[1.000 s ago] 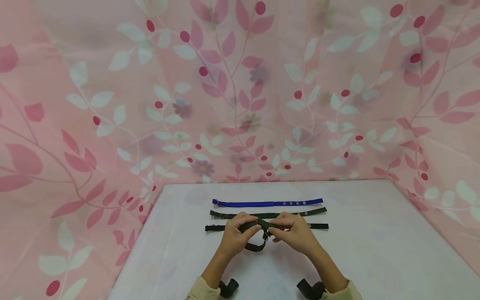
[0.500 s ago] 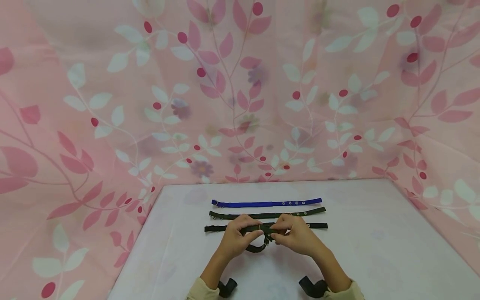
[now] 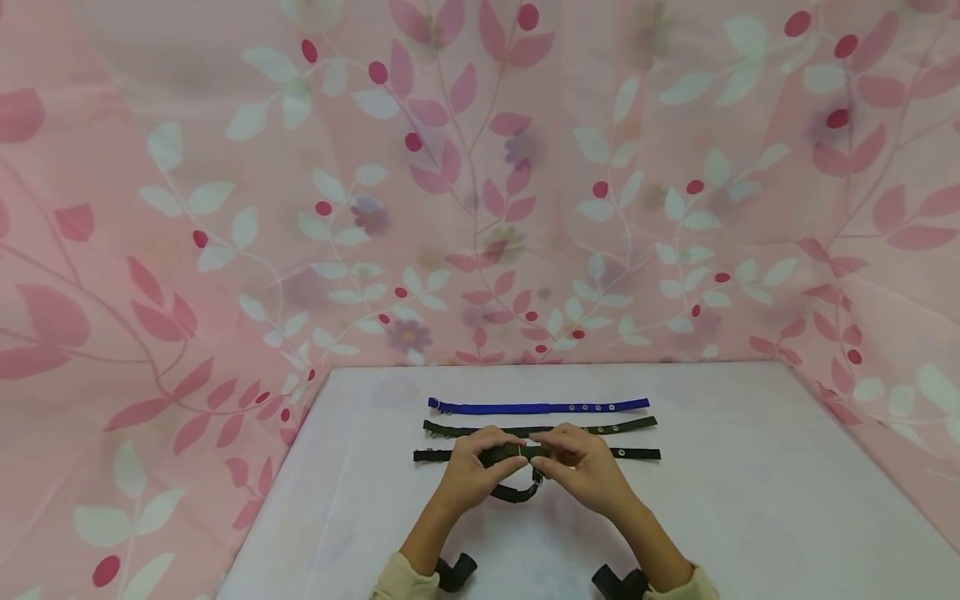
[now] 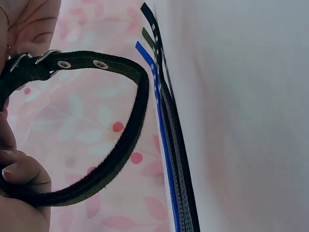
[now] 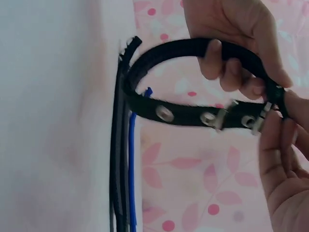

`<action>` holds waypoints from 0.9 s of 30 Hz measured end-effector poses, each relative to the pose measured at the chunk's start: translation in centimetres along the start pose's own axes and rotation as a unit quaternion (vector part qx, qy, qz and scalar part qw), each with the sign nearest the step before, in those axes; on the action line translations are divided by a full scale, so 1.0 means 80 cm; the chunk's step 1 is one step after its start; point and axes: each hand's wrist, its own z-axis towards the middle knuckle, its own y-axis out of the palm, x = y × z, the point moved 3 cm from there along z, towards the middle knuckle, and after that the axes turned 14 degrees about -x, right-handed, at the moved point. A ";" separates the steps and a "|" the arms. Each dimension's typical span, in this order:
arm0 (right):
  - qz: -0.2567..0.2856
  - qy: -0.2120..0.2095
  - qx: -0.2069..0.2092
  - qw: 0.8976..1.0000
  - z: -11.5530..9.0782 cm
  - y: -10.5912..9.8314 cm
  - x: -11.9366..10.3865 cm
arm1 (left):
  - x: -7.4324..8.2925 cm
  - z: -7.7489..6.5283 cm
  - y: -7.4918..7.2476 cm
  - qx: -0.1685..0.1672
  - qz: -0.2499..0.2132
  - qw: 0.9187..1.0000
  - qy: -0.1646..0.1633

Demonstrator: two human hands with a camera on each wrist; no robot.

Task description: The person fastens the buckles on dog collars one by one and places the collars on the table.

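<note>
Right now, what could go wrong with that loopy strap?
The left hand and right hand both crowd the metal buckle on the looped strap, so skin might get pinched. From the head view, they also overlap the black strap on the table; dipping could nudge it.

Leafy pink backdrop (image 3: 495,183), white table (image 3: 750,517)

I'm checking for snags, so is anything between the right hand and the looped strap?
Nothing visible: the right hand touches the looped strap directly, and the left hand grips it too. The blue strap, green strap and black strap lie on the table, not between them.
</note>
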 end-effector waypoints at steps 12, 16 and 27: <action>0.058 -0.039 0.098 0.993 0.003 0.009 -0.003 | 0.002 0.003 -0.006 0.042 -0.211 0.975 -0.053; 0.076 -0.058 0.109 0.989 0.004 0.014 -0.005 | 0.002 0.002 -0.004 0.050 -0.223 0.972 -0.060; 0.022 -0.062 0.133 0.989 0.003 0.026 -0.004 | 0.000 0.000 0.007 0.067 -0.222 0.963 -0.140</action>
